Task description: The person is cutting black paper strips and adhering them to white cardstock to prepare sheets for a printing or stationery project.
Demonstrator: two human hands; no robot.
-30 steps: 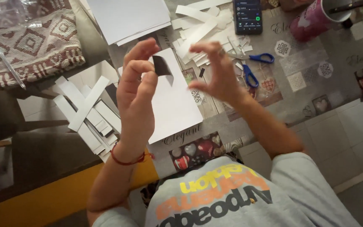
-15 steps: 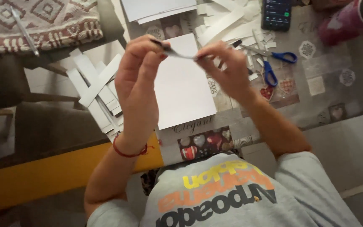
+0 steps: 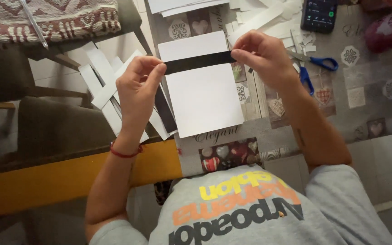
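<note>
The left hand and right hand each pinch one end of a black strip, stretched taut between them above a white sheet on the desk. Pulling harder could tear the strip or slip it from a pinch. Scissors, right of the right hand, are partly hidden behind it; the phone is cut off.
</note>
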